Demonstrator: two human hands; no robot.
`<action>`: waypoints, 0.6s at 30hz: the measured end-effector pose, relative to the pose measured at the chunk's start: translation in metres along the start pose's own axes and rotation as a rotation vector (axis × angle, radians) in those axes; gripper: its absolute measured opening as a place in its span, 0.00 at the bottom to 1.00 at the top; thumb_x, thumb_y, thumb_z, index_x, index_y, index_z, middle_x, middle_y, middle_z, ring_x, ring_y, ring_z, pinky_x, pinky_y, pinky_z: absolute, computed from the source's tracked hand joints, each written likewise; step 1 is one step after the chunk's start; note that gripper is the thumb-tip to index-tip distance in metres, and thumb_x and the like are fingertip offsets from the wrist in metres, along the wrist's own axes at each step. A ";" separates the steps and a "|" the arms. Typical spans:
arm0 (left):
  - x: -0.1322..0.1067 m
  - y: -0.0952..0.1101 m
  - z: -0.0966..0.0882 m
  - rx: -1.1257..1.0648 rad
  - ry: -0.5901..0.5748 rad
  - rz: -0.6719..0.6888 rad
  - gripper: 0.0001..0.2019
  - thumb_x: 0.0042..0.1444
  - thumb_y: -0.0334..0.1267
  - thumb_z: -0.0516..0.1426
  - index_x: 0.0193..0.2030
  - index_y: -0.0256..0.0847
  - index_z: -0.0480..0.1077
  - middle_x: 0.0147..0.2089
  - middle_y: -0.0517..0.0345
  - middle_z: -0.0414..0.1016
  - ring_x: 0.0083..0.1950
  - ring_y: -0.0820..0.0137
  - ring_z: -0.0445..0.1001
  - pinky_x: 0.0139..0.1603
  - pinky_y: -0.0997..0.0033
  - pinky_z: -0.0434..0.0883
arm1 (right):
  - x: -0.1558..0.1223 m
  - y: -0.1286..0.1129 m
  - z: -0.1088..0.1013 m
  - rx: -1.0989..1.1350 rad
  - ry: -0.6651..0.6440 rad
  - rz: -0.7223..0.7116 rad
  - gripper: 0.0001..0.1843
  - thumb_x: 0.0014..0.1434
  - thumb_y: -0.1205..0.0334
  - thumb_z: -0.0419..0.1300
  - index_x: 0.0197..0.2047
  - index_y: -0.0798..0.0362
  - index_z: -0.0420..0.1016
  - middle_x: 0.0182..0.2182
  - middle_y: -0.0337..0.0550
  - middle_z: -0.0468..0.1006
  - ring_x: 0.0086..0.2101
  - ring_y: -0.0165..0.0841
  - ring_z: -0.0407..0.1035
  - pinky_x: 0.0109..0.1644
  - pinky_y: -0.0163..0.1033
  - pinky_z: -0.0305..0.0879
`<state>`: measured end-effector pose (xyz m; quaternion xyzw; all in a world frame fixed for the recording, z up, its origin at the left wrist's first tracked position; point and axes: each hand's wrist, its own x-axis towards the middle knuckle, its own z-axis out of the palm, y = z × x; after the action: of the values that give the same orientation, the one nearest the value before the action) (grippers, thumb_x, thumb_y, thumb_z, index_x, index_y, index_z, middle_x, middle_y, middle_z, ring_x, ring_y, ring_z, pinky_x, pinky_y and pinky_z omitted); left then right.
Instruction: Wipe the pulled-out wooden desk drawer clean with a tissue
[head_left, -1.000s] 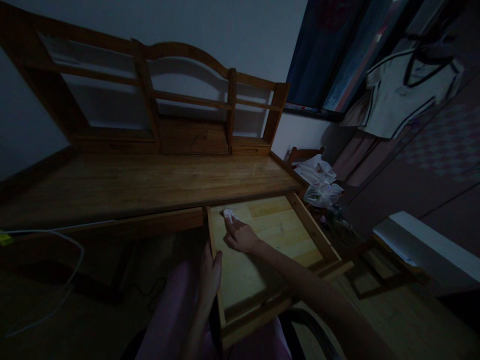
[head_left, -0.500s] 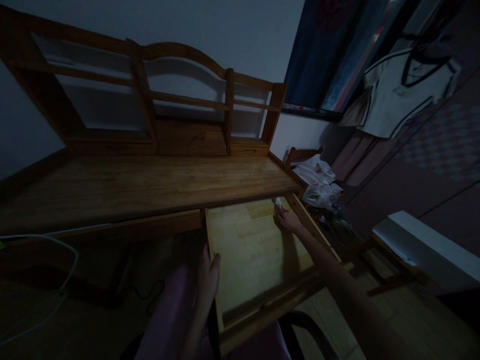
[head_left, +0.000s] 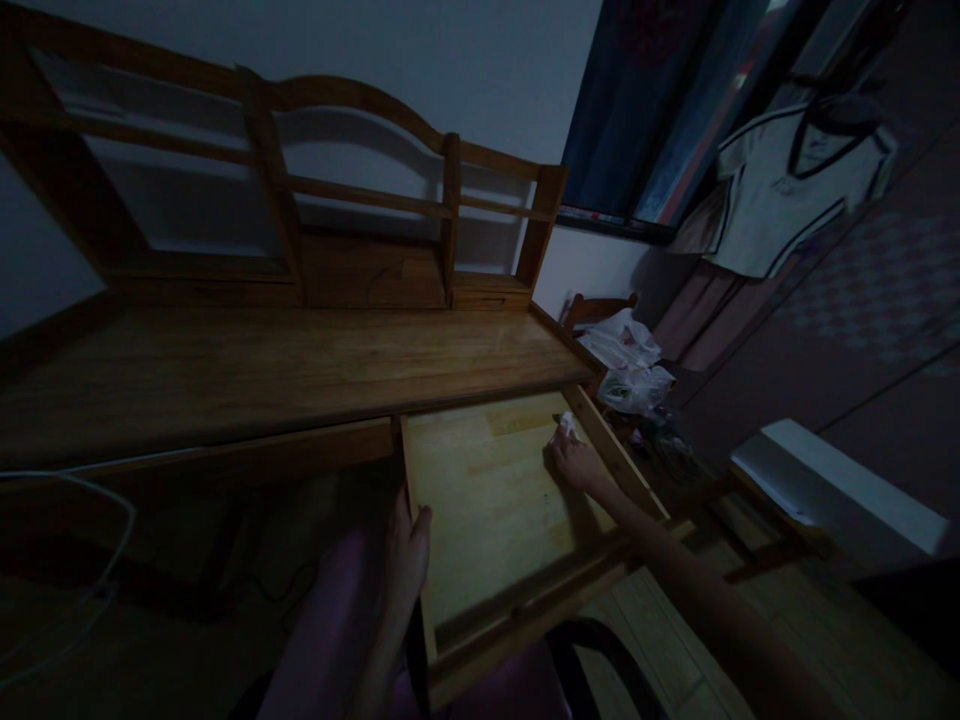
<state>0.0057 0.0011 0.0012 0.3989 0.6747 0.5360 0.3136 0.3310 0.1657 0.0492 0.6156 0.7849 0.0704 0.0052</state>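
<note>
A pale wooden drawer [head_left: 487, 540] stands pulled out from under a long wooden desk [head_left: 285, 370]. My right hand [head_left: 576, 462] rests inside it near the far right corner, fingers closed on a small crumpled white tissue [head_left: 566, 425] pressed to the drawer floor. My left hand [head_left: 405, 560] grips the drawer's left side wall, thumb over the rim. The room is dim.
A wooden shelf unit [head_left: 300, 200] sits at the back of the desk. Plastic bags [head_left: 630, 365] lie on a chair to the right. A light garment [head_left: 795, 185] hangs at the upper right. A white cable [head_left: 90, 500] trails at the left.
My right hand has carried the tissue from the drawer's far left corner across to the far right, then slightly back toward me. My left hand stayed on the drawer's side.
</note>
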 end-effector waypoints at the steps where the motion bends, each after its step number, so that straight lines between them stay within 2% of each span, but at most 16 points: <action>1: 0.000 0.000 0.000 -0.001 -0.001 0.001 0.29 0.64 0.45 0.51 0.70 0.42 0.55 0.70 0.46 0.62 0.69 0.58 0.62 0.69 0.55 0.60 | -0.003 -0.003 0.000 0.017 -0.001 -0.019 0.36 0.70 0.54 0.34 0.73 0.68 0.35 0.65 0.74 0.58 0.54 0.51 0.71 0.54 0.52 0.67; 4: 0.000 0.001 0.000 -0.008 -0.018 -0.023 0.29 0.64 0.45 0.50 0.70 0.42 0.54 0.70 0.46 0.61 0.70 0.58 0.61 0.69 0.54 0.59 | -0.006 -0.014 0.001 0.077 -0.006 -0.080 0.35 0.70 0.55 0.35 0.74 0.66 0.34 0.68 0.70 0.54 0.57 0.48 0.68 0.57 0.50 0.66; 7: 0.000 0.003 0.000 -0.021 -0.027 -0.033 0.29 0.64 0.45 0.50 0.70 0.41 0.53 0.71 0.44 0.60 0.70 0.56 0.60 0.70 0.52 0.58 | -0.002 -0.028 0.001 0.136 -0.024 -0.174 0.36 0.70 0.57 0.38 0.74 0.66 0.33 0.69 0.65 0.52 0.66 0.43 0.56 0.63 0.47 0.60; 10: 0.000 0.003 0.000 -0.024 -0.022 -0.022 0.29 0.64 0.45 0.50 0.70 0.40 0.54 0.71 0.44 0.59 0.70 0.57 0.60 0.70 0.53 0.57 | 0.009 -0.049 -0.001 0.196 -0.043 -0.260 0.38 0.69 0.55 0.41 0.74 0.65 0.32 0.70 0.61 0.49 0.69 0.41 0.46 0.66 0.45 0.57; 14: 0.000 0.003 0.000 -0.019 -0.014 -0.020 0.27 0.64 0.46 0.50 0.69 0.42 0.56 0.70 0.45 0.60 0.70 0.57 0.61 0.69 0.53 0.58 | 0.026 -0.088 -0.004 0.366 0.018 -0.427 0.42 0.69 0.51 0.44 0.74 0.64 0.26 0.72 0.59 0.35 0.71 0.44 0.34 0.71 0.52 0.48; 18: 0.001 0.002 0.001 -0.019 -0.013 -0.011 0.27 0.64 0.44 0.50 0.69 0.42 0.56 0.69 0.45 0.62 0.68 0.59 0.63 0.68 0.56 0.61 | 0.038 -0.132 -0.005 0.420 0.089 -0.571 0.44 0.69 0.51 0.46 0.74 0.63 0.23 0.73 0.56 0.31 0.71 0.45 0.28 0.72 0.56 0.41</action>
<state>0.0063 0.0023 0.0035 0.3957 0.6696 0.5381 0.3248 0.1937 0.1716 0.0419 0.3554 0.9221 -0.0700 -0.1359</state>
